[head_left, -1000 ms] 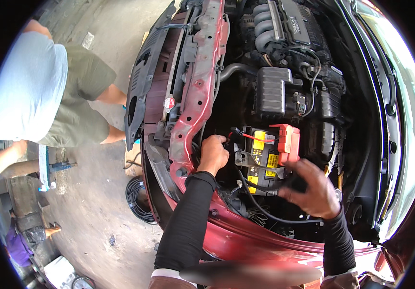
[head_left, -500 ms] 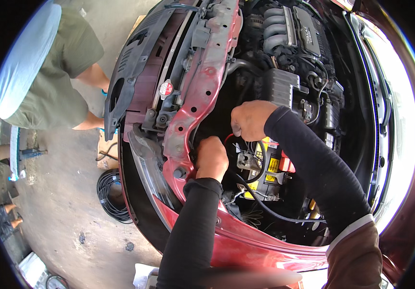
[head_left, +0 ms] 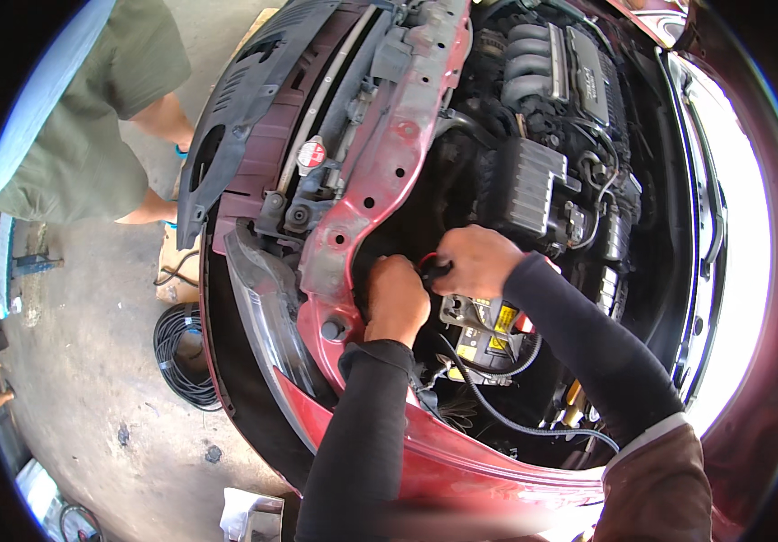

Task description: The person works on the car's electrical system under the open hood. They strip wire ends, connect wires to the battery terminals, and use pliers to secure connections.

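Both hands are down in a red car's open engine bay, close together behind the front crossbar [head_left: 353, 217]. My left hand [head_left: 398, 298] is closed beside the bar's inner edge; its fingertips and whatever they grip are hidden. Just right of it, my right hand [head_left: 475, 260] pinches a small black and red piece [head_left: 434, 266], its kind unclear, partly covered by the fingers. Below my right hand sits the car battery [head_left: 484, 343], with yellow labels and a metal bracket over its top. A black corrugated cable sleeve [head_left: 506, 396] curves past the battery toward the lower right.
The engine [head_left: 533, 68] and a black ribbed box [head_left: 529, 185] lie beyond my hands. A headlight [head_left: 267, 294] borders the bay. On the floor at left are a coil of black cable [head_left: 177, 357] and cardboard [head_left: 177, 271]. Another person [head_left: 91, 117] stands at the upper left.
My right hand has come lower and closer to my left, and a black and red piece now shows at its fingertips. My left hand stays by the bar. The view has shifted slightly.
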The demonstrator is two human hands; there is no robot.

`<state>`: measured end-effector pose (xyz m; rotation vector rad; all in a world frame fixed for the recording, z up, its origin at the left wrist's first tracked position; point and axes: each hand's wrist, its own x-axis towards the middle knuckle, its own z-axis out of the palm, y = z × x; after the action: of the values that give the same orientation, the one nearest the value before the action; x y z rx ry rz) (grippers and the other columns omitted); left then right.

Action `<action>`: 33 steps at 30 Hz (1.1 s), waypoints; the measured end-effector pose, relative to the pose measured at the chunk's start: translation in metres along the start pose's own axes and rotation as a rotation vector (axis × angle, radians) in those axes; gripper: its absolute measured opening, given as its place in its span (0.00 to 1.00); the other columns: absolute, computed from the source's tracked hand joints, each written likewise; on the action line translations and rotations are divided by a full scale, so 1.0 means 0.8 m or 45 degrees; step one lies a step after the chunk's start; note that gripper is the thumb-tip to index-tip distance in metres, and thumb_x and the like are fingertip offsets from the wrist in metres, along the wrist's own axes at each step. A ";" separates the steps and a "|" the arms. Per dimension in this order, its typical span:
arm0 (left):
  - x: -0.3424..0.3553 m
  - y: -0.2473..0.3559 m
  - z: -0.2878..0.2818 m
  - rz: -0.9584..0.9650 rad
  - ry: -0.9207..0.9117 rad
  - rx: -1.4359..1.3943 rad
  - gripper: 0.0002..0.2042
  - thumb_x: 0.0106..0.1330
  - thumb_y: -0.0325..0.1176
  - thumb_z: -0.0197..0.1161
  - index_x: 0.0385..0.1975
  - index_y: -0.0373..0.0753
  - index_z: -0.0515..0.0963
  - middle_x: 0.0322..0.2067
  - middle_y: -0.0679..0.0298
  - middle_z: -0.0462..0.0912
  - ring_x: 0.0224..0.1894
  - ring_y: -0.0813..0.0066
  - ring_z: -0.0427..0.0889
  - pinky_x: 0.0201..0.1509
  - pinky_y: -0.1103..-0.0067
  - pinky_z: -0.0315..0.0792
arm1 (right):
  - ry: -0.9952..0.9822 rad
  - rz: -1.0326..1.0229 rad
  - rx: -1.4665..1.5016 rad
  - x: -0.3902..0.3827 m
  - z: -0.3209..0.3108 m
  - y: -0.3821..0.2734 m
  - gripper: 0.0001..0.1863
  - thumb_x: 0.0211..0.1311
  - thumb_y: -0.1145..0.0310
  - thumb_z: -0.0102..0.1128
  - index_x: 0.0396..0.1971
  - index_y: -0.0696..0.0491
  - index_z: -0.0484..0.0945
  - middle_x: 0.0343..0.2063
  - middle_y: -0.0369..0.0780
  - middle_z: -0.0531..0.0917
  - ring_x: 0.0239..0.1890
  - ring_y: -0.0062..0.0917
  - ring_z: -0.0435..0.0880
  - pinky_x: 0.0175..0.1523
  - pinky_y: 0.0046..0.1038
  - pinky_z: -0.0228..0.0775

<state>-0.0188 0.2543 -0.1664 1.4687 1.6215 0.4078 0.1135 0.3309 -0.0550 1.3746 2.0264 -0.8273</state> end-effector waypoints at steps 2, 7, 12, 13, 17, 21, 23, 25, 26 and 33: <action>-0.003 0.004 -0.001 -0.074 0.101 -0.030 0.05 0.58 0.22 0.69 0.33 0.34 0.87 0.40 0.45 0.87 0.46 0.47 0.87 0.52 0.63 0.81 | 0.125 0.013 0.122 -0.013 0.009 0.009 0.25 0.50 0.51 0.76 0.42 0.55 0.90 0.37 0.54 0.89 0.45 0.50 0.89 0.53 0.45 0.81; -0.004 0.011 -0.010 -0.083 0.014 -0.183 0.10 0.56 0.20 0.68 0.38 0.32 0.87 0.40 0.43 0.86 0.48 0.45 0.86 0.53 0.61 0.80 | 0.291 -0.057 0.261 -0.035 0.027 0.010 0.23 0.52 0.59 0.75 0.48 0.52 0.89 0.35 0.51 0.88 0.41 0.49 0.88 0.47 0.44 0.78; -0.012 0.020 -0.024 -0.009 0.121 -0.174 0.15 0.52 0.19 0.67 0.41 0.31 0.87 0.41 0.41 0.86 0.50 0.42 0.85 0.60 0.63 0.77 | 0.495 -0.137 0.307 -0.045 0.042 0.000 0.26 0.49 0.64 0.75 0.50 0.55 0.85 0.41 0.52 0.86 0.46 0.49 0.87 0.48 0.44 0.78; -0.013 0.023 -0.027 0.004 0.136 -0.152 0.16 0.52 0.19 0.67 0.42 0.31 0.88 0.42 0.40 0.86 0.50 0.42 0.85 0.62 0.63 0.77 | 0.535 -0.163 0.280 -0.045 0.044 -0.001 0.25 0.50 0.65 0.76 0.50 0.55 0.83 0.39 0.52 0.87 0.43 0.49 0.87 0.46 0.45 0.78; -0.015 0.028 -0.033 -0.027 0.134 -0.181 0.17 0.50 0.17 0.67 0.42 0.31 0.88 0.43 0.40 0.86 0.51 0.44 0.85 0.62 0.65 0.76 | 0.547 -0.056 0.347 -0.048 0.049 -0.004 0.23 0.53 0.60 0.75 0.46 0.52 0.78 0.32 0.48 0.88 0.38 0.50 0.88 0.43 0.48 0.79; -0.016 0.028 -0.037 0.016 0.190 -0.158 0.19 0.48 0.16 0.66 0.42 0.31 0.88 0.40 0.43 0.83 0.46 0.45 0.84 0.54 0.63 0.78 | 0.546 0.004 0.433 -0.049 0.052 -0.005 0.22 0.53 0.61 0.75 0.47 0.49 0.81 0.32 0.49 0.88 0.38 0.49 0.89 0.43 0.47 0.80; -0.017 0.026 -0.039 0.024 0.203 -0.134 0.19 0.50 0.17 0.68 0.44 0.36 0.89 0.42 0.43 0.82 0.49 0.44 0.84 0.56 0.62 0.78 | 0.568 -0.007 0.479 -0.048 0.054 -0.004 0.22 0.52 0.61 0.74 0.48 0.50 0.83 0.33 0.49 0.88 0.39 0.49 0.89 0.44 0.47 0.80; -0.018 0.026 -0.039 0.123 0.286 -0.080 0.19 0.48 0.15 0.66 0.42 0.32 0.89 0.38 0.45 0.82 0.45 0.45 0.83 0.52 0.63 0.78 | 0.593 -0.022 0.524 -0.048 0.057 -0.002 0.22 0.52 0.61 0.74 0.48 0.51 0.84 0.34 0.50 0.89 0.39 0.49 0.89 0.45 0.46 0.81; -0.019 0.026 -0.039 0.110 0.270 -0.110 0.19 0.48 0.15 0.66 0.42 0.32 0.89 0.38 0.46 0.82 0.45 0.45 0.83 0.52 0.63 0.78 | 0.616 -0.039 0.552 -0.048 0.059 -0.001 0.23 0.52 0.61 0.74 0.49 0.51 0.84 0.34 0.50 0.89 0.39 0.49 0.89 0.45 0.46 0.81; -0.018 0.034 -0.045 0.119 0.181 -0.014 0.19 0.50 0.14 0.67 0.43 0.34 0.89 0.40 0.47 0.82 0.45 0.46 0.84 0.53 0.63 0.79 | 0.648 -0.035 0.579 -0.051 0.063 0.001 0.24 0.53 0.61 0.75 0.51 0.53 0.87 0.39 0.49 0.89 0.40 0.48 0.89 0.47 0.43 0.81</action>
<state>-0.0307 0.2588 -0.1210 1.5408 1.6622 0.5848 0.1327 0.2688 -0.0587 1.9754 2.3236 -1.0825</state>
